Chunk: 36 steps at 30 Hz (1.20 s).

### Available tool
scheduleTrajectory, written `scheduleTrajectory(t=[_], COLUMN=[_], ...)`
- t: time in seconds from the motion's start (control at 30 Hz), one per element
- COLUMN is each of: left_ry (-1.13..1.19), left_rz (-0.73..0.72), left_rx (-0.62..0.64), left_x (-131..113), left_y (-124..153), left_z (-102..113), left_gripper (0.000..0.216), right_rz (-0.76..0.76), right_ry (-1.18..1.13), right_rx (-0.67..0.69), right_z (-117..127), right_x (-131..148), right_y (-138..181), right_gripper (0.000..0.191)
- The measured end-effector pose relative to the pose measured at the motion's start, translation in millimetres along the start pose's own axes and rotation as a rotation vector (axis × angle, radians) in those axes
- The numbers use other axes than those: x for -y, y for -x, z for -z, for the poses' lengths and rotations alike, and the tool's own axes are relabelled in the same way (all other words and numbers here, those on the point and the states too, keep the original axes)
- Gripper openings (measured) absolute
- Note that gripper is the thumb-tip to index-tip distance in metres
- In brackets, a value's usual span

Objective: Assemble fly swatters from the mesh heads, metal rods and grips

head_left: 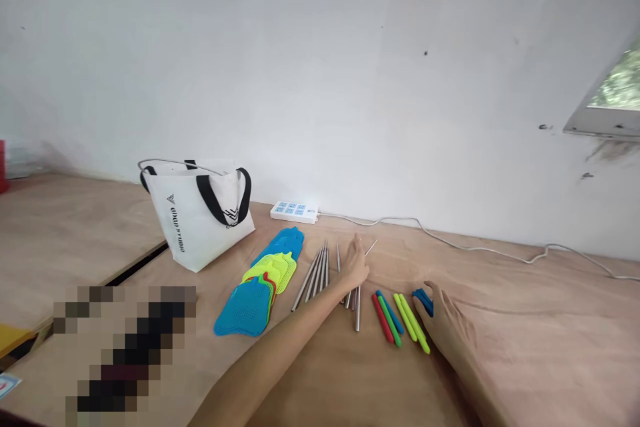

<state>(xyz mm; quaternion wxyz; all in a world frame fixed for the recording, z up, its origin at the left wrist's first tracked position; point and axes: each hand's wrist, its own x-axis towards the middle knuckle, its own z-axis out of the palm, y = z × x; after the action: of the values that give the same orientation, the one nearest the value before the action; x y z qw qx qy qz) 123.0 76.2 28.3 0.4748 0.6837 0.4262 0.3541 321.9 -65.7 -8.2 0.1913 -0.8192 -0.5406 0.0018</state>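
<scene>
My left hand (pixel 355 265) is closed over slim metal rods (pixel 357 310), whose ends stick out below it and at its upper right. Its fingertips are partly hidden. To its left, several more metal rods (pixel 316 271) lie fanned out. My right hand (pixel 447 317) curls around blue handle grips (pixel 424 301) on the table. Between the hands lie a red grip (pixel 382 318), a green grip (pixel 390 322), a blue grip (pixel 393 312) and two yellow grips (pixel 413 321). Further left are overlapping fly swatter heads: blue (pixel 245 307), yellow (pixel 280 270), and blue at the back (pixel 283 243), with red and green edges showing.
A white tote bag (pixel 205 233) with black handles stands at the back left. Near the wall sits a white power strip (pixel 295 212), its cable (pixel 465 248) running right along the table (pixel 550 333). A gap (pixel 135 263) divides the tabletop at left. One patch there is pixelated.
</scene>
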Motion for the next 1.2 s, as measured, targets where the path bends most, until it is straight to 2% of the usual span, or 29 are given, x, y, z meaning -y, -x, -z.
scheduleTrajectory(t=[0.07, 0.17, 0.33, 0.47, 0.6, 0.67, 0.8, 0.87, 0.97, 1.07, 1.2], left_ry=[-0.263, -0.54, -0.737, -0.86, -0.871, -0.847, -0.798, -0.779, -0.789, -0.818, -0.872], left_rz=[-0.078, -0.12, -0.128, -0.169, -0.198, -0.209, -0.32, -0.378, -0.509, -0.545, -0.574], left_rx=[0.067, 0.128, 0.113, 0.069, -0.025, -0.055, -0.03, 0.042, 0.169, 0.157, 0.095], left_x=[12, 25, 29, 32, 30, 21, 0, -4, 0, 7, 9], left_y=[-4, -9, -10, -4, -1, 5, 39, 65, 102, 122, 128], left_z=[1, 4, 16, 24, 23, 19, 7, -1, -16, -27, -30], left_gripper=[0.101, 0.1, 0.086, 0.08, 0.053, 0.049, 0.039, 0.033, 0.043, 0.046, 0.038], right_rz=[-0.013, -0.017, 0.006, 0.088, 0.136, 0.148, 0.164, 0.182, 0.216, 0.238, 0.293], right_ry=[0.038, 0.086, 0.151, 0.191, 0.163, 0.129, -0.044, -0.14, -0.212, -0.246, -0.224], right_rx=[-0.014, 0.006, 0.042, 0.031, -0.009, -0.021, -0.11, -0.16, -0.194, -0.211, -0.207], right_z=[3, 5, 4, -9, -28, -34, -32, -29, -24, -21, -14], right_x=[1, 2, -1, -9, -19, -22, -23, -22, -16, -4, 25], right_y=[1, 3, 4, 4, 1, 0, 4, 6, 10, 15, 22], right_gripper=[0.053, 0.05, 0.048, 0.047, 0.048, 0.051, 0.052, 0.052, 0.054, 0.057, 0.054])
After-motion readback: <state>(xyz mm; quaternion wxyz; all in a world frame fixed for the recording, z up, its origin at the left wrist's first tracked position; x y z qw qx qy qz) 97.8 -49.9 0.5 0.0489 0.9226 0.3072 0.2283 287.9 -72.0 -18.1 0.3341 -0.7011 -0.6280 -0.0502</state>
